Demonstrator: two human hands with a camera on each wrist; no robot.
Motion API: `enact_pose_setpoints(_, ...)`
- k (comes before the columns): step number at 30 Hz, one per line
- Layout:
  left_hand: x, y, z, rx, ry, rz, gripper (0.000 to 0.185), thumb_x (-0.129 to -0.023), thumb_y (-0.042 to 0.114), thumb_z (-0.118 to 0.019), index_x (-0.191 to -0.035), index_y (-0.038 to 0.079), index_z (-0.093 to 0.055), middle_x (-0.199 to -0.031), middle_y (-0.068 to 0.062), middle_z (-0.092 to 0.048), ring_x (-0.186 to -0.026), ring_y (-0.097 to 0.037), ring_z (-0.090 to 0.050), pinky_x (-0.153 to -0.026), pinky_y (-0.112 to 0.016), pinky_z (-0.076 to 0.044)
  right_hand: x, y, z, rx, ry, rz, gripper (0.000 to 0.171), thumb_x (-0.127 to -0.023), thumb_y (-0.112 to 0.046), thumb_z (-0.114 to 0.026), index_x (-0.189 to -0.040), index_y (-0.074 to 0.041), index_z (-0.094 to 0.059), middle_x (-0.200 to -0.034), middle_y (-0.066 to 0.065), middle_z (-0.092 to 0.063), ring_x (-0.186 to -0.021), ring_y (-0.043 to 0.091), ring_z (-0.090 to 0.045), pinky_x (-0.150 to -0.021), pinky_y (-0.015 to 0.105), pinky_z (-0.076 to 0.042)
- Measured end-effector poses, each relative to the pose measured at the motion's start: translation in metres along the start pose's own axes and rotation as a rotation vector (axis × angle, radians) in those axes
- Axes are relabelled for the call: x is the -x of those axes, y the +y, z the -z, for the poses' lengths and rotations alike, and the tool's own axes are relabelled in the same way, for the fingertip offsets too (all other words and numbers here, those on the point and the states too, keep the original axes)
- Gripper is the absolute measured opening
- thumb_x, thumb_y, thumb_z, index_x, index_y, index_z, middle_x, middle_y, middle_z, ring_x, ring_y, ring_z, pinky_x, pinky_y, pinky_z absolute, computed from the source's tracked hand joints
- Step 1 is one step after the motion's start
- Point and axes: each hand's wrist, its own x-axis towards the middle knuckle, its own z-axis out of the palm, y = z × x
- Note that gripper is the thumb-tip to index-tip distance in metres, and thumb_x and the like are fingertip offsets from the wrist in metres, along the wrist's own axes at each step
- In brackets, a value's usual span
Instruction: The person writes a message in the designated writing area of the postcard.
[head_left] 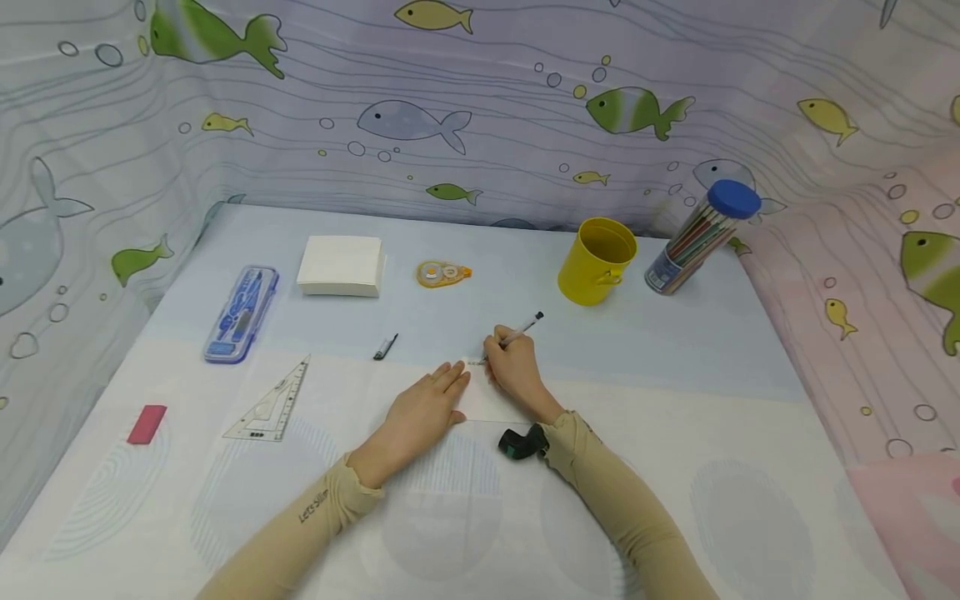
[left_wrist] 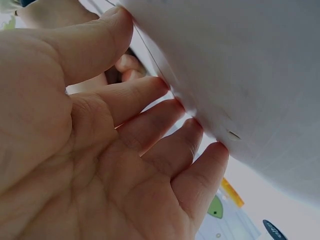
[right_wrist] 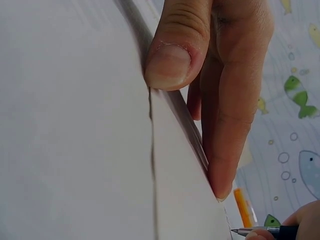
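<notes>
My right hand (head_left: pixel 516 367) grips a pen (head_left: pixel 527 327) slantwise. Its tip is at a short line of dark writing near the top of a small white sheet of paper (head_left: pixel 491 404). My left hand (head_left: pixel 420 417) lies on the sheet's left side, fingers extended. In the left wrist view its fingertips (left_wrist: pixel 190 130) touch the white surface. The pen's pointed tip (right_wrist: pixel 240 231) shows low in the right wrist view, with my left hand (right_wrist: pixel 232 75) large beyond it. A pen cap (head_left: pixel 386 347) lies left of the sheet. A black camera (head_left: pixel 521 442) sits under my right wrist.
Behind the hands stand a white paper stack (head_left: pixel 341 267), a yellow mug (head_left: pixel 588 275) and a blue-lidded tube of pencils (head_left: pixel 693 237). An orange correction tape (head_left: pixel 442 273) lies between. At left are a geometry set case (head_left: pixel 242 315), a clear set square (head_left: pixel 273 410) and a red eraser (head_left: pixel 147 424).
</notes>
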Motion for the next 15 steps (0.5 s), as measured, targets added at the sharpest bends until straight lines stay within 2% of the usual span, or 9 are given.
enact_pose_setpoints(11,-0.0005,0.0006,0.0014,-0.005,-0.002,-0.004,0.057,-0.09,0.026,-0.066,-0.135,-0.005,-0.052,-0.146,-0.02,-0.048,-0.136,-0.035,-0.046,-0.111,-0.046,-0.041,0.0014,-0.0066,0.0021,0.011,-0.018,-0.008,0.037,-0.091,-0.006,-0.046,-0.056,-0.012,-0.035,-0.041,-0.004,-0.044,-0.031,0.003,-0.04,-0.033,0.018,-0.029)
enact_pose_setpoints(15,-0.0001,0.0007,0.0011,-0.004,0.001,0.001,0.057,-0.09,0.026,-0.066,-0.135,-0.005,-0.052,-0.145,-0.02,-0.048,-0.136,-0.034,-0.046,-0.111,-0.046,-0.041,0.0022,-0.0099,0.0027,-0.001,0.003,-0.043,0.036,-0.091,-0.004,-0.046,-0.057,-0.012,-0.035,-0.04,-0.006,-0.042,-0.031,0.005,-0.04,-0.033,0.019,-0.029)
